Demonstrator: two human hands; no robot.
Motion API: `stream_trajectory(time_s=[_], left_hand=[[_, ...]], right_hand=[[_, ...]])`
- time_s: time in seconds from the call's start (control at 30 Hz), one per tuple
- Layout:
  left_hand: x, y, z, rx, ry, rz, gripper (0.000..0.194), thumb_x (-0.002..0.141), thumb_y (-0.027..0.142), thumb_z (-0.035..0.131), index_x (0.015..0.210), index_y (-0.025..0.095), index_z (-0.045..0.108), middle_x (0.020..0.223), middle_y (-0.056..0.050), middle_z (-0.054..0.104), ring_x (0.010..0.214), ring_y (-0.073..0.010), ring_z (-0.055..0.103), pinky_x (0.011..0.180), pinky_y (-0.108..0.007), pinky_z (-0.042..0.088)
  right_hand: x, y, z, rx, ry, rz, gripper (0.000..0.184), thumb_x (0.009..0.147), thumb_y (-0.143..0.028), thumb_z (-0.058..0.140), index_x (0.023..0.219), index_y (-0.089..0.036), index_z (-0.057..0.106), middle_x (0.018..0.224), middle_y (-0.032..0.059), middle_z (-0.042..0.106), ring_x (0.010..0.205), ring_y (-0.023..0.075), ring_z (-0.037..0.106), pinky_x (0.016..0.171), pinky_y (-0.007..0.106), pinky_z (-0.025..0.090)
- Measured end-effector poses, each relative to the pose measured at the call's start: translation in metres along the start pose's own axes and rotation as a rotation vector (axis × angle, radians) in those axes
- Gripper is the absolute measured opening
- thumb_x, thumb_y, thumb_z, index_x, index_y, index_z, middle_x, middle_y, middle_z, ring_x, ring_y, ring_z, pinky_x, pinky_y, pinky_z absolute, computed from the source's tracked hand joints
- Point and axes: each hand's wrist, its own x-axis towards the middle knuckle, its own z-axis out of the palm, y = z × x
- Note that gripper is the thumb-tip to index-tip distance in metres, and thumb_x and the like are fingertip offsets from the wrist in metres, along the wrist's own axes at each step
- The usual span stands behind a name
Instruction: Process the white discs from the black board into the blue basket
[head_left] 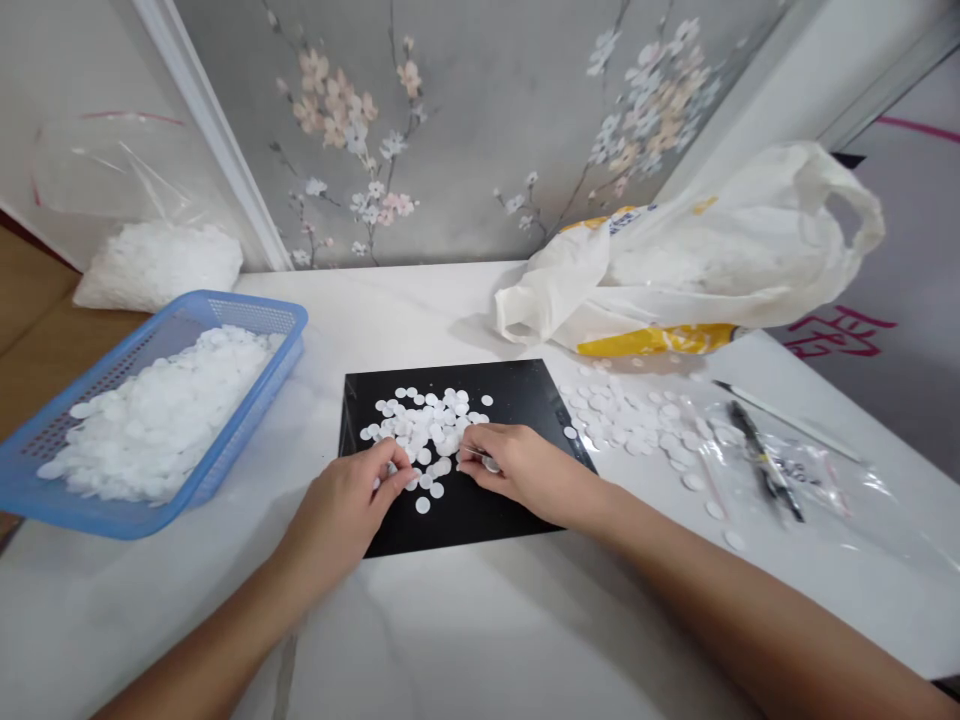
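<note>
A black mat (510, 395) lies on the white table with a heap of small white round discs (427, 425) on it. My left hand (352, 505) rests at the heap's near left edge, thumb and fingers pinched together on a disc. My right hand (517, 465) sits at the heap's right edge, fingers curled and pinching a disc near its fingertips. Both forearms reach in from the bottom of the view.
A blue plastic basket (247, 315) full of white discs stands at the left. More loose discs (637, 415) lie right of the mat, beside a black pen (765, 460) and clear plastic bags. A white and yellow bag (697, 270) lies behind.
</note>
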Motion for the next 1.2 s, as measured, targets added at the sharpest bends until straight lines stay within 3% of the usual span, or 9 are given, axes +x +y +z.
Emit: stream_trajectory(time_s=[0.17, 0.37, 0.53, 0.63, 0.7, 0.8, 0.9, 1.0, 1.2], left_hand=[[-0.002, 0.0, 0.001, 0.204, -0.021, -0.017, 0.005, 0.083, 0.031, 0.053, 0.085, 0.027, 0.054, 0.062, 0.005, 0.052, 0.054, -0.0153, 0.048, 0.052, -0.024, 0.026], [-0.002, -0.002, 0.001, 0.148, -0.053, 0.009, 0.005, 0.079, 0.028, 0.051, 0.077, 0.024, 0.053, 0.06, 0.006, 0.048, 0.048, -0.012, 0.041, 0.049, -0.024, 0.024], [0.001, 0.0, -0.005, -0.449, -0.061, -0.061, 0.011, 0.075, 0.025, 0.049, 0.067, 0.021, 0.043, 0.056, 0.006, 0.043, 0.048, -0.0091, 0.035, 0.047, -0.022, 0.024], [0.004, 0.001, -0.01, -0.941, -0.087, -0.161, 0.012, 0.07, 0.02, 0.044, 0.061, 0.02, 0.035, 0.052, 0.005, 0.04, 0.043, -0.0076, 0.028, 0.041, -0.022, 0.015], [0.004, 0.0, -0.011, -1.071, -0.074, -0.18, 0.01, 0.066, 0.019, 0.043, 0.059, 0.02, 0.035, 0.053, 0.004, 0.042, 0.042, -0.0074, 0.028, 0.041, -0.024, 0.011], [0.004, 0.0, -0.007, -0.887, -0.037, -0.158, 0.017, 0.074, 0.026, 0.044, 0.059, 0.02, 0.039, 0.051, 0.005, 0.037, 0.043, -0.0081, 0.028, 0.042, -0.024, 0.014], [0.002, 0.002, 0.0, -0.378, 0.058, -0.049, 0.021, 0.08, 0.036, 0.051, 0.067, 0.02, 0.053, 0.052, 0.006, 0.034, 0.047, -0.0095, 0.031, 0.047, -0.023, 0.022], [-0.001, 0.003, 0.007, -0.004, 0.043, 0.051, 0.016, 0.083, 0.036, 0.051, 0.079, 0.025, 0.063, 0.052, 0.006, 0.038, 0.048, -0.0112, 0.036, 0.05, -0.023, 0.025], [-0.004, 0.0, 0.014, 0.18, 0.027, 0.088, 0.01, 0.083, 0.031, 0.055, 0.086, 0.028, 0.064, 0.057, 0.005, 0.049, 0.051, -0.0127, 0.045, 0.052, -0.024, 0.026]], right_hand=[[0.0, -0.003, 0.0, -0.088, -0.052, -0.013, 0.008, 0.086, -0.018, 0.059, 0.088, -0.019, 0.052, 0.085, 0.0027, 0.062, 0.065, 0.0136, 0.054, 0.061, 0.025, 0.039], [0.0, -0.004, 0.0, -0.09, -0.059, -0.018, 0.007, 0.088, -0.013, 0.054, 0.085, -0.018, 0.05, 0.085, 0.0035, 0.061, 0.067, 0.0139, 0.054, 0.062, 0.025, 0.04], [0.003, -0.004, 0.002, -0.177, -0.069, 0.006, 0.006, 0.088, -0.02, 0.057, 0.09, -0.018, 0.052, 0.089, 0.0048, 0.062, 0.071, 0.0162, 0.057, 0.064, 0.027, 0.041], [0.003, -0.004, 0.002, -0.225, -0.068, 0.023, 0.006, 0.092, -0.021, 0.05, 0.089, -0.017, 0.052, 0.089, 0.0064, 0.061, 0.071, 0.0168, 0.058, 0.064, 0.028, 0.04], [0.002, -0.003, 0.001, -0.153, -0.046, 0.022, 0.006, 0.092, -0.021, 0.049, 0.087, -0.017, 0.052, 0.088, 0.0056, 0.06, 0.071, 0.0158, 0.057, 0.064, 0.027, 0.041], [0.002, -0.004, 0.002, 0.001, -0.001, -0.03, 0.005, 0.092, -0.02, 0.05, 0.088, -0.019, 0.053, 0.088, 0.0035, 0.061, 0.073, 0.0142, 0.057, 0.066, 0.025, 0.043], [0.005, -0.005, 0.006, 0.004, -0.017, -0.09, 0.004, 0.091, -0.019, 0.051, 0.092, -0.02, 0.055, 0.091, 0.0033, 0.063, 0.077, 0.0144, 0.058, 0.07, 0.026, 0.043], [0.007, -0.005, 0.008, -0.022, -0.042, -0.095, 0.005, 0.089, -0.016, 0.053, 0.09, -0.02, 0.056, 0.088, 0.0032, 0.063, 0.072, 0.0139, 0.057, 0.067, 0.025, 0.042], [-0.003, 0.002, -0.003, 0.047, -0.108, -0.088, 0.006, 0.086, -0.017, 0.055, 0.081, -0.019, 0.056, 0.077, 0.0004, 0.06, 0.063, 0.0116, 0.053, 0.06, 0.022, 0.038]])
